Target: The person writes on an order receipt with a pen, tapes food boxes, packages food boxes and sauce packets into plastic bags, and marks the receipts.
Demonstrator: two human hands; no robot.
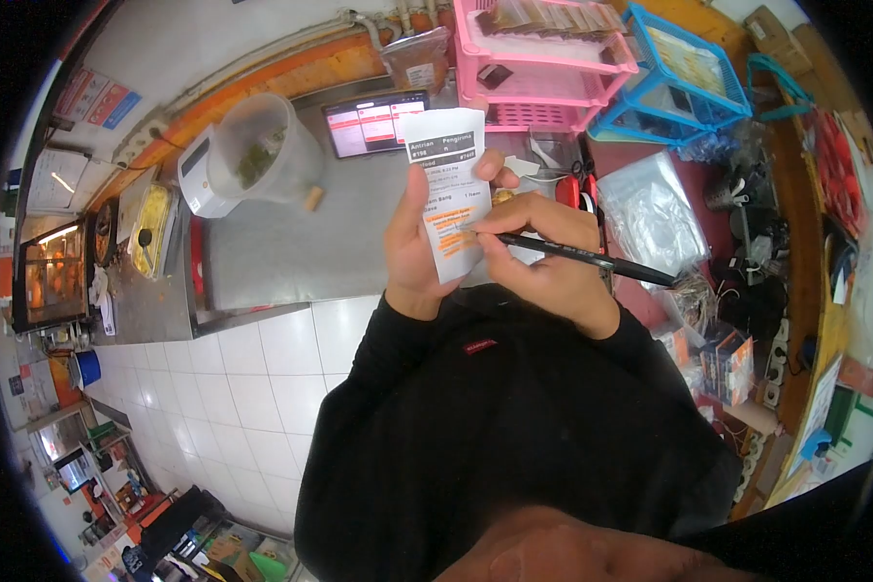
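Held upright in front of my chest is a printed paper slip with several lines marked in orange. My left hand grips it from the left and behind, thumb along its left edge and fingertips showing at its right edge. A black pen is pinched in my right hand, its tip against the orange-marked part of the slip and its other end pointing right. Behind the slip, a tablet with a lit screen lies on the metal counter.
A translucent tub with green contents stands at the counter's back left, beside a white device. Pink shelves and a blue rack stand behind. Clear plastic bags lie right. A tray of yellow food is far left.
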